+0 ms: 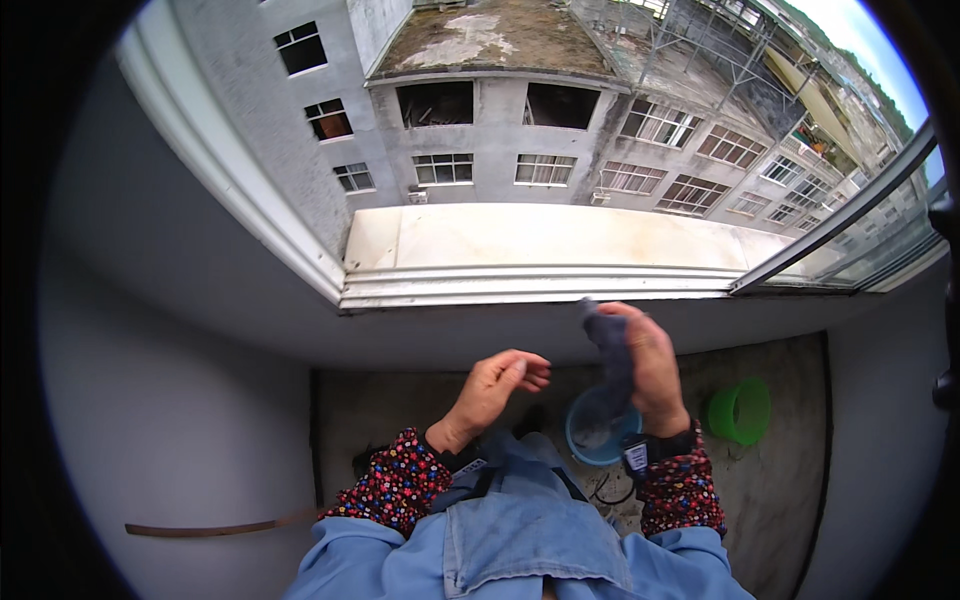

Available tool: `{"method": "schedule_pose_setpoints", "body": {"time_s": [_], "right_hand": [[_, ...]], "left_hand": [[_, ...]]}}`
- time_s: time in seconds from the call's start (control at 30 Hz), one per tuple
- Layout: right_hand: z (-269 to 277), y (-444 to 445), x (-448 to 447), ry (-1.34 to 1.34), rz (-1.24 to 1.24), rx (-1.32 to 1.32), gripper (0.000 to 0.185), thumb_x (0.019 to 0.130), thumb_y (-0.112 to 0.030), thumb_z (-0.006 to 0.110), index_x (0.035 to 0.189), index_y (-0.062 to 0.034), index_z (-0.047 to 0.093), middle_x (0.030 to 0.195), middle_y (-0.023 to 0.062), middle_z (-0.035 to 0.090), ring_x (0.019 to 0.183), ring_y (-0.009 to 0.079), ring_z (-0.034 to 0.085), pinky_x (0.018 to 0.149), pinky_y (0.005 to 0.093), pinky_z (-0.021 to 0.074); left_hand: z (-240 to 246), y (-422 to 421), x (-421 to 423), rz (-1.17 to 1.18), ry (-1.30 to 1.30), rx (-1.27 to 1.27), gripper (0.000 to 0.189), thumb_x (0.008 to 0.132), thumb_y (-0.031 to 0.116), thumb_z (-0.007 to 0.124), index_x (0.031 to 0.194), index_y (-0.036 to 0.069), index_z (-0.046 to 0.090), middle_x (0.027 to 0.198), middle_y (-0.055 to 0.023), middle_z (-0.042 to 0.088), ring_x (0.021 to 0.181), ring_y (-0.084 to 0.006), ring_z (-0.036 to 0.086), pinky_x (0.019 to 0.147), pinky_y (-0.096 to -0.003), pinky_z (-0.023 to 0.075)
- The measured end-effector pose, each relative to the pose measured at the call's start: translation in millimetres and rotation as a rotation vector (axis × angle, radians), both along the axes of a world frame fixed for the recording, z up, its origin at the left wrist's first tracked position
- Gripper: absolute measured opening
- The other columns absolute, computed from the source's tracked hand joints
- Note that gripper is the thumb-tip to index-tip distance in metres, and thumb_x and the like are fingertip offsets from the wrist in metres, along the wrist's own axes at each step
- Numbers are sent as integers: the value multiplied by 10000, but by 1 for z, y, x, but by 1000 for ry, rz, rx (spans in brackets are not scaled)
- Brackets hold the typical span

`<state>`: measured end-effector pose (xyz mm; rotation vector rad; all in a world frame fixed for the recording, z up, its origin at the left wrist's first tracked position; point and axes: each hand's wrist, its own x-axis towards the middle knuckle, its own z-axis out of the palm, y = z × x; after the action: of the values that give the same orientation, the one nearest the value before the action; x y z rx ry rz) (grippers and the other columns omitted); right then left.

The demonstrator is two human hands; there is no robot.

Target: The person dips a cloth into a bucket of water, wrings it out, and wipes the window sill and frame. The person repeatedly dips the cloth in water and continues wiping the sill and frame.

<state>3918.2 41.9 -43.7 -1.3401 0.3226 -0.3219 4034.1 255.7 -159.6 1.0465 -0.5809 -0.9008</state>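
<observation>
My right hand (654, 367) grips a dark grey-blue cloth (611, 349), which hangs down in folds from it. Below the cloth, on the floor, stands a light blue bucket (589, 442); the cloth hides part of its far rim. To the left, my left hand (495, 394) is raised in front of my body with its fingers loosely curled and apart from the thumb, holding nothing. Both hands are just short of the white window track (525, 289). Beyond the track lies a pale outer sill (555, 236).
A green plastic bucket (742, 411) stands on the floor (780, 480) at the right. The sliding window pane (847, 232) covers the right end of the opening. A thin brown strip (217, 530) is at the lower left by the grey wall (172, 420). Buildings (495, 135) rise outside.
</observation>
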Motion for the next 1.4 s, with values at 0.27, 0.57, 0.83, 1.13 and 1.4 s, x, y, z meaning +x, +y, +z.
{"method": "schedule_pose_setpoints", "body": {"time_s": [0.27,0.57,0.83,1.13,1.4], "right_hand": [[5,7,31,-318,369,-916,654,857,-219,821,1427,-48,550,1235,145,676,1080,361,680,887,390,578],[-24,-92,-43,-151,-176,-595,357,877,20,764,1218,13,658,1081,139,754,842,205,761,749,300,617],[-72,-71,-113,357,-472,-439,273,920,-15,740,1184,9,676,1021,121,775,880,201,768,758,296,607],[-95,-17,-115,552,-592,-295,207,986,-27,662,1181,45,648,994,133,786,861,190,773,785,313,613],[-103,-35,-137,667,-602,-248,233,976,-76,714,1186,14,667,960,125,793,845,197,780,756,293,606]], "left_hand": [[42,-98,10,-153,-350,-124,493,1130,272,447,1551,17,415,1538,-155,491,1419,-243,484,1234,-409,353],[85,-220,113,-455,-1190,-31,623,1013,243,580,1553,-33,437,1644,-208,385,1536,-321,347,1290,-407,212],[-6,-445,22,-692,-1838,-91,640,919,217,662,1497,5,487,1601,-216,438,1528,-372,359,1262,-492,244],[9,-391,83,-636,-2015,-265,446,1007,310,553,1395,95,599,1493,-95,571,1452,-276,479,1222,-675,220],[-13,-520,28,-431,-2108,-609,254,931,245,538,1057,82,687,1128,-79,684,1306,-287,538,1259,-615,206]]}}
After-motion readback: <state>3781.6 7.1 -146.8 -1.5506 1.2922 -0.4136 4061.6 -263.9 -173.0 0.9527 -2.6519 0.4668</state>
